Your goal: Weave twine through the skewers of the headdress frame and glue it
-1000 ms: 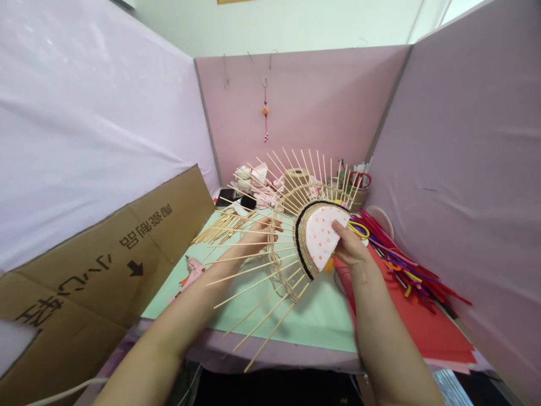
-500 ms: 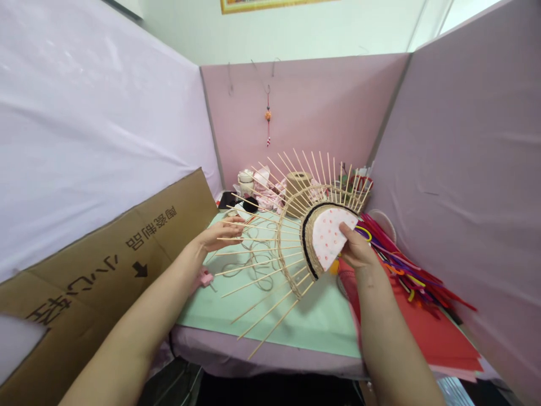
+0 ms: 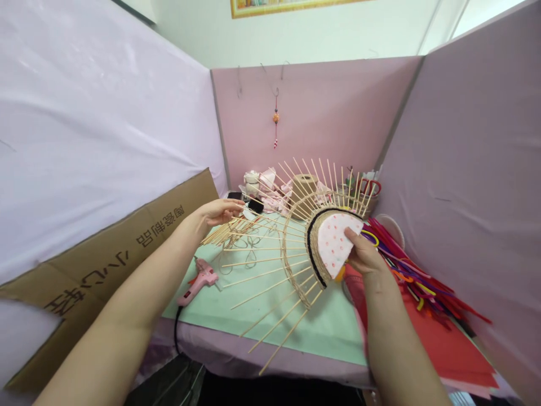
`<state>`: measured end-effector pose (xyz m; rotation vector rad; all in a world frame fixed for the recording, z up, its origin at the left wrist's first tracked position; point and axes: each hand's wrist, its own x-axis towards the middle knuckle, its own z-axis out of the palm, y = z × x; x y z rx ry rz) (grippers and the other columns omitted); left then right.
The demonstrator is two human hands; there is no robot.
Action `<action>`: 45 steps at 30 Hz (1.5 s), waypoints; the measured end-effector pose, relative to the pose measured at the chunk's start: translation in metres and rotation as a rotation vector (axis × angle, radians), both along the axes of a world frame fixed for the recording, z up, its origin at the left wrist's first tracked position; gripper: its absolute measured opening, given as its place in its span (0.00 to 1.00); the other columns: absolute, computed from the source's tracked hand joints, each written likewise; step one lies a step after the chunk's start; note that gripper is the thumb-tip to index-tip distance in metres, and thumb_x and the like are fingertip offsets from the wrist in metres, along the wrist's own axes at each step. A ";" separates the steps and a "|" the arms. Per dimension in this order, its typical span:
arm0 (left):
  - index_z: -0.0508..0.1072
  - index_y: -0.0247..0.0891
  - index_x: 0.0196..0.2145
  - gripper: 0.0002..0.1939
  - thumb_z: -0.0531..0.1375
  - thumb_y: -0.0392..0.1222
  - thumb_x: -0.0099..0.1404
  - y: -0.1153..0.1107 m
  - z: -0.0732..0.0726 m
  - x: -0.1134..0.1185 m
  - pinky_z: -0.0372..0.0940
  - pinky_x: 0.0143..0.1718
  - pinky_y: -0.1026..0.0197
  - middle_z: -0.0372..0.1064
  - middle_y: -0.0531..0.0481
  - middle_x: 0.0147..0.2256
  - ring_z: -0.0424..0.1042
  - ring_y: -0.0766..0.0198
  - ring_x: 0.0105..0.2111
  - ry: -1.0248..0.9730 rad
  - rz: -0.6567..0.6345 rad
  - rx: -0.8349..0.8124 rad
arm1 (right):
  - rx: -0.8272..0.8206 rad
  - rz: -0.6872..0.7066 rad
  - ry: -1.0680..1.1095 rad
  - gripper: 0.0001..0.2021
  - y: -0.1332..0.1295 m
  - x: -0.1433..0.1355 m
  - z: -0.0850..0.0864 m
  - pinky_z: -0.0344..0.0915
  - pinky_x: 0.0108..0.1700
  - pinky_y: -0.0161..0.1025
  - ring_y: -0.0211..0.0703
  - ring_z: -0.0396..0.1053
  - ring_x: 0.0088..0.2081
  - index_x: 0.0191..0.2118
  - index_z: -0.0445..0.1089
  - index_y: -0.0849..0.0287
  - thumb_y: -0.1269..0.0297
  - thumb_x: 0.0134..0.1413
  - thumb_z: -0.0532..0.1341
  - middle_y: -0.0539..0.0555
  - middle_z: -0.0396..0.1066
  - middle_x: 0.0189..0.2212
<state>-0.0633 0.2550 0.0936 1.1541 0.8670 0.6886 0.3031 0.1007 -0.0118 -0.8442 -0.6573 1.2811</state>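
Observation:
A half-round fan-like frame of thin wooden sticks [image 3: 258, 257] spreads out above the table. Its half-disc centre [image 3: 333, 239] is white with pink dots, edged by a twine band and a black strip; a twine arc crosses the sticks farther out. My right hand [image 3: 366, 252] is closed on the frame at the half-disc, thumb on top. At the far left, the fingers of my left hand [image 3: 222, 212] are drawn together at the tip of one stick. Below that hand lie loose sticks [image 3: 224, 232], loops of twine [image 3: 249, 251] and a pink glue gun [image 3: 202, 281].
Colourful pipe cleaners [image 3: 416, 276] lie over red sheets [image 3: 448, 338] at the right. A roll of twine [image 3: 301, 197], a white jar [image 3: 252, 183], pink cloth [image 3: 273, 200] and red-handled scissors [image 3: 371, 186] stand at the back. Cardboard [image 3: 127, 237] leans along the left wall.
The view has shifted, so the glue gun and loose sticks show more fully. My left hand has moved up along the stick tips. My right hand keeps its hold on the frame.

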 end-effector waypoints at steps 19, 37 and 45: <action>0.69 0.34 0.34 0.21 0.72 0.29 0.44 -0.008 0.008 0.006 0.53 0.17 0.73 0.68 0.54 0.22 0.63 0.76 0.18 0.107 0.137 0.132 | -0.027 -0.062 -0.093 0.11 0.004 0.003 -0.006 0.77 0.43 0.47 0.51 0.78 0.39 0.37 0.71 0.53 0.67 0.44 0.69 0.50 0.80 0.34; 0.70 0.33 0.35 0.18 0.70 0.30 0.46 -0.002 0.006 0.003 0.61 0.25 0.69 0.71 0.52 0.27 0.70 0.72 0.25 0.024 0.081 0.247 | -0.036 -0.022 -0.041 0.11 0.003 0.003 -0.007 0.76 0.44 0.48 0.53 0.77 0.40 0.37 0.72 0.56 0.68 0.44 0.69 0.53 0.80 0.33; 0.71 0.34 0.35 0.18 0.70 0.30 0.46 -0.007 0.010 0.003 0.63 0.26 0.67 0.71 0.52 0.28 0.69 0.71 0.25 0.010 0.034 0.200 | -0.037 0.023 -0.019 0.12 0.002 0.001 -0.006 0.75 0.46 0.51 0.54 0.77 0.41 0.37 0.71 0.55 0.68 0.43 0.69 0.53 0.80 0.33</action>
